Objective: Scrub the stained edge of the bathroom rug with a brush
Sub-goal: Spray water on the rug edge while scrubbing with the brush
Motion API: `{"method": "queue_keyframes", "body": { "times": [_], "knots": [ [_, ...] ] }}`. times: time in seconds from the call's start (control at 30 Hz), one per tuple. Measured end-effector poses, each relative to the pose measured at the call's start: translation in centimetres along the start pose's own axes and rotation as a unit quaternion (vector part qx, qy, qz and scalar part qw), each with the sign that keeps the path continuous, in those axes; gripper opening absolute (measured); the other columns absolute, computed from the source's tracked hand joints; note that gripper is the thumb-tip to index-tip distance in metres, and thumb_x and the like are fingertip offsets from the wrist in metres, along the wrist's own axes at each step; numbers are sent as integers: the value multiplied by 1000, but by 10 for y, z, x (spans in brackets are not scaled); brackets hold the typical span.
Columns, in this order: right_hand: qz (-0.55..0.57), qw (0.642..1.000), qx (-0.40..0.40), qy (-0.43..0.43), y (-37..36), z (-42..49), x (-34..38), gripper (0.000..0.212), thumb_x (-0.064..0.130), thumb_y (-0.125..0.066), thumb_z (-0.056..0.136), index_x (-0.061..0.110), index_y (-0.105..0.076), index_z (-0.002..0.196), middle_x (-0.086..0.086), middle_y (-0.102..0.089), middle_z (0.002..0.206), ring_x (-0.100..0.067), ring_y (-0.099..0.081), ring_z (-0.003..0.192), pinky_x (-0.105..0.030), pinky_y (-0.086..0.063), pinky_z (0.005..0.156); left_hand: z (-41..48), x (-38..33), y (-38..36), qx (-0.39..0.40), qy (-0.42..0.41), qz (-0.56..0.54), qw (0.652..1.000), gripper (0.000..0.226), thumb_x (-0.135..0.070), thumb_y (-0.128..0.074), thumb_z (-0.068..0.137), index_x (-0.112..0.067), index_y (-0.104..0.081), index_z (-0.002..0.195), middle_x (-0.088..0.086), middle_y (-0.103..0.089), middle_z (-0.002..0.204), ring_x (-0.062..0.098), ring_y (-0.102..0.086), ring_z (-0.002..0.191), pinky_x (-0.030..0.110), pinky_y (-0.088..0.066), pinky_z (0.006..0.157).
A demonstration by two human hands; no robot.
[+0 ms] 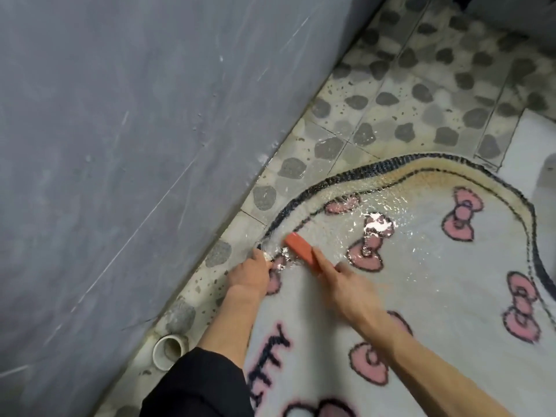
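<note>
My right hand [346,284] is clamped on the orange brush [301,249], forefinger laid along its back. The brush sits ahead of my knuckles on the wet rug [436,266], just inside its dark border. My left hand [251,273] pinches that border just beside the brush, by the tiled floor [301,145].

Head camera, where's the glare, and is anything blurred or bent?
Head view: glare flares white on the wet rug; the right hand and orange brush are motion-smeared; the grey wall bows at its base from the wide lens.
</note>
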State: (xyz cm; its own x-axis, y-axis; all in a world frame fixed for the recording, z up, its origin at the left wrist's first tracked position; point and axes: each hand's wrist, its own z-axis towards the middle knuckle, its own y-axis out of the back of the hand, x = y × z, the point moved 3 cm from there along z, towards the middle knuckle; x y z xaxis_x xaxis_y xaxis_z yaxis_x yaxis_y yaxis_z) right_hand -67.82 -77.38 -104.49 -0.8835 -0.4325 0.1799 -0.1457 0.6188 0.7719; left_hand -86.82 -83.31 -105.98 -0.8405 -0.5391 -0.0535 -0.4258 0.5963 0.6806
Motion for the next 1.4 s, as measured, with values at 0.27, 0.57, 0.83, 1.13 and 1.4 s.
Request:
{"method": "queue_keyframes", "body": {
  "times": [0.27,0.57,0.83,1.13,1.4],
  "knots": [
    [120,991,-53,-34,-6,1,18,62,28,-25,108,45,10,156,-5,-48,96,-26,-52,70,-38,-46,69,-3,-1,2,14,18,0,1000,33,-5,-37,101,-3,-35,134,19,-58,134,37,-58,122,41,-46,96],
    [88,991,-82,-58,15,33,5,57,36,-25,109,47,6,156,0,-45,89,-18,-50,68,-34,-45,63,4,1,1,16,21,-18,999,32,-18,-43,105,-4,-37,133,19,-59,132,36,-58,120,40,-46,96],
    [-2,998,-59,-1,39,37,1,54,37,-22,109,51,3,155,-1,-47,88,-23,-59,68,-31,-40,52,3,1,0,12,19,-24,999,33,-21,-48,102,-7,-37,130,18,-59,130,36,-60,118,42,-46,93],
    [34,999,-9,27,2,-2,20,69,25,-28,106,54,16,150,-4,-49,87,-29,-61,77,-40,-48,69,4,1,1,7,33,-22,999,33,-15,-41,103,-8,-39,136,16,-56,138,36,-56,126,43,-44,102],
    [150,980,-109,-69,33,57,17,61,25,-24,109,42,9,157,-3,-54,67,-17,-53,50,-27,-36,40,5,0,-5,-14,22,8,1000,31,-8,-39,103,-3,-38,133,19,-62,128,36,-61,117,42,-48,94]
  ]
}}
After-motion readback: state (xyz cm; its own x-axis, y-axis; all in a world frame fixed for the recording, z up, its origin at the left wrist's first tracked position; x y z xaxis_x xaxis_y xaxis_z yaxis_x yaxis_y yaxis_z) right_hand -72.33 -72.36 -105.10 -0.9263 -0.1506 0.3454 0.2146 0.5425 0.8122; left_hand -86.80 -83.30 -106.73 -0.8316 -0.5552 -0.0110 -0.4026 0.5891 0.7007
